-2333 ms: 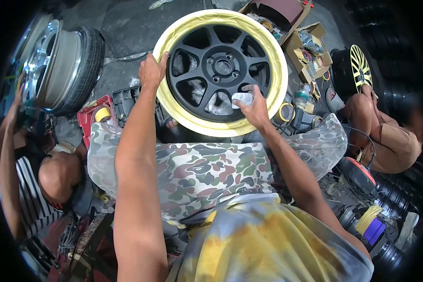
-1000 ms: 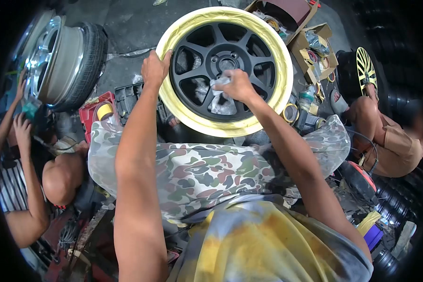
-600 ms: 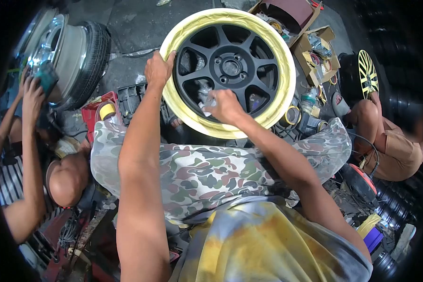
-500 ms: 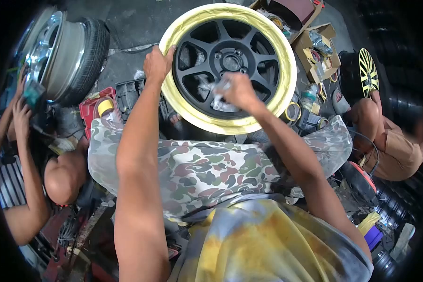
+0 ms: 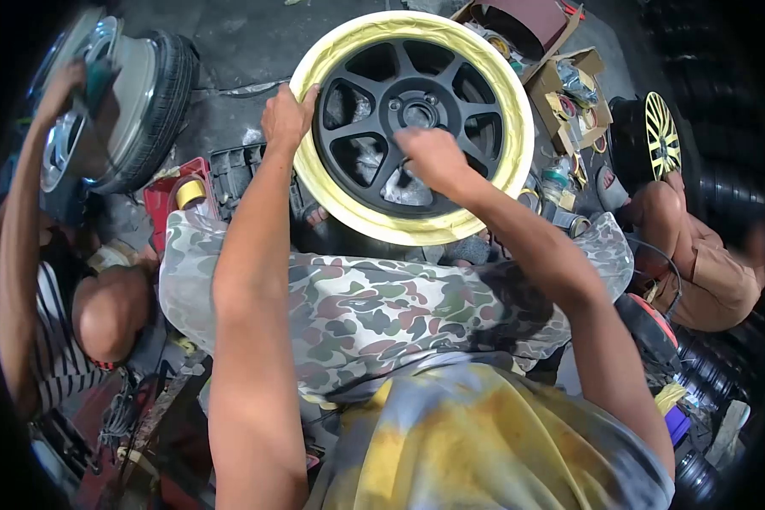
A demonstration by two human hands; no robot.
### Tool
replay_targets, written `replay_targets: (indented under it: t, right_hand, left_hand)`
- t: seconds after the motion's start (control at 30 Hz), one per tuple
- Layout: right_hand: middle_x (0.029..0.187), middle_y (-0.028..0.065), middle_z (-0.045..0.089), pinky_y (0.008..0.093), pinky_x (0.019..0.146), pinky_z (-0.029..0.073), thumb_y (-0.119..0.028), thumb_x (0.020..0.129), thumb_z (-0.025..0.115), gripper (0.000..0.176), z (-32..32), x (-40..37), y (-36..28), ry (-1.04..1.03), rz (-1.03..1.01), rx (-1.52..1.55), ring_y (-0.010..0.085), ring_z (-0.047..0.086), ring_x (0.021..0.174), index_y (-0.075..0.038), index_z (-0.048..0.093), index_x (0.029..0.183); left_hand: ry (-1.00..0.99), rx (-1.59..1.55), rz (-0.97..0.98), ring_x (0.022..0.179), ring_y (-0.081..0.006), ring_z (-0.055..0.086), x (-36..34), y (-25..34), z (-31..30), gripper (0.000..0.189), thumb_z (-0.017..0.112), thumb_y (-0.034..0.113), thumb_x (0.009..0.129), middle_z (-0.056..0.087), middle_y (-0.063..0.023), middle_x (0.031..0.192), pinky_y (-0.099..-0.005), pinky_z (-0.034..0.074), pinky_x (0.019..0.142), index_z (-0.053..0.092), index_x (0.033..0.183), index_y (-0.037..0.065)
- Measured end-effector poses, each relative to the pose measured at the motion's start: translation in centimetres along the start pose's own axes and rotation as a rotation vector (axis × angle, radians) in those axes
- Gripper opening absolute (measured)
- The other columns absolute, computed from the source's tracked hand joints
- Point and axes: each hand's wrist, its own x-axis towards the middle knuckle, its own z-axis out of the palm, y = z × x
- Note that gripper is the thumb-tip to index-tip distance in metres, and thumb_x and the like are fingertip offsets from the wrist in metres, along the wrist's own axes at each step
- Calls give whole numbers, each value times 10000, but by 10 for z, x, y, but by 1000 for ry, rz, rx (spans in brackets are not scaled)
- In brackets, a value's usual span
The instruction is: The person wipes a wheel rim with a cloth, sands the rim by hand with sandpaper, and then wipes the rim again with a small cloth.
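The wheel (image 5: 418,110), black-spoked with its outer lip wrapped in yellow tape (image 5: 374,223), stands tilted toward the person. Its lower edge sits at the knees of the camouflage shorts (image 5: 357,306), above the cluttered floor (image 5: 229,42). The left hand (image 5: 286,121) is clamped on the left edge of the lip, fingers hooked over the tape, steadying the wheel. The right hand (image 5: 433,157) lies on the spokes just below the hub, fingers curled under and the back of the hand toward the camera. Whether they have hold of anything I cannot tell, since the palm side is hidden. By the look of it, the step in hand is working over the black face spoke by spoke while the other hand braces. The next move calls for a firm hold at the lip so the wheel does not roll off the knees. It also calls for care at the openings between the spokes, so the edge of the tape is not lifted. Cardboard boxes (image 5: 569,93) of tape rolls lie on the floor just past the wheel's right edge. A co-worker's hand (image 5: 64,81) at the left holds a tool against a chrome wheel with a tyre (image 5: 140,102), and another person (image 5: 705,272) sits at the right beside a black-and-yellow wheel (image 5: 660,129).
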Motion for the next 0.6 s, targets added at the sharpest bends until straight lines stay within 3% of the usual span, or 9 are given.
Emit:
replay_targets:
  t: [0.07, 0.13, 0.2, 0.23, 0.37, 0.47, 0.53, 0.6]
  right_hand:
    - [884, 223, 696, 503, 712, 560, -75, 727, 731, 249, 8, 5, -7, -169, -236, -212, 427, 696, 811, -2, 594, 921]
    - [915, 233, 705, 509, 732, 566, -124, 744, 764, 280, -3, 3, -3, -193, -249, -219, 431, 703, 845, 9, 605, 930]
    - [955, 238, 711, 513, 764, 569, -162, 763, 789, 292, -25, -17, 3, -215, 368, 28, 431, 708, 874, 5, 617, 932]
    - [963, 255, 709, 526, 783, 559, -209, 792, 799, 308, -35, -25, 0, -246, 419, 17, 445, 699, 896, 0, 621, 930]
    - [908, 247, 706, 535, 771, 547, -244, 804, 799, 328, -19, -20, -3, -169, 350, -6, 454, 691, 875, -6, 624, 948]
    - [842, 233, 703, 537, 750, 542, -275, 796, 806, 358, -5, -26, -6, -40, 167, -64, 445, 691, 840, -10, 622, 951]
    - [787, 219, 697, 532, 725, 544, -276, 781, 814, 350, -12, -39, -13, -10, 433, -27, 430, 693, 796, -19, 624, 924]
    - [770, 216, 694, 528, 710, 540, -287, 779, 819, 346, -13, -53, -10, -4, 463, 29, 424, 692, 776, -26, 628, 903]
  left_hand:
    - [7, -20, -14, 1121, -448, 652, 2, 1, 3, 653, 618, 582, 926, 695, -274, 1147, -512, 509, 978, 641, 1206, -7]
    - [8, -36, 4, 1118, -445, 654, 6, 9, -1, 651, 623, 579, 923, 696, -272, 1145, -511, 510, 977, 641, 1207, -7]
    - [-9, -48, -14, 1113, -438, 658, -2, 2, -2, 647, 633, 574, 919, 699, -270, 1140, -510, 511, 976, 641, 1208, -5]
    - [-11, -26, -29, 1118, -438, 656, -1, 3, -1, 643, 634, 570, 919, 698, -268, 1148, -512, 513, 972, 641, 1211, -2]
    - [6, -36, 2, 1109, -448, 658, -1, 5, -4, 633, 637, 566, 918, 700, -267, 1147, -517, 520, 960, 644, 1205, 1]
    - [-12, -57, -22, 1116, -449, 655, -4, 5, 0, 625, 639, 564, 916, 698, -267, 1154, -518, 518, 963, 647, 1195, 4]
    - [-9, -69, -33, 1122, -448, 652, -2, 4, -2, 619, 638, 563, 916, 698, -267, 1152, -515, 512, 975, 649, 1188, 7]
    - [-27, -54, -49, 1123, -445, 653, -4, 1, -1, 623, 630, 570, 918, 697, -268, 1153, -513, 510, 980, 650, 1188, 9]
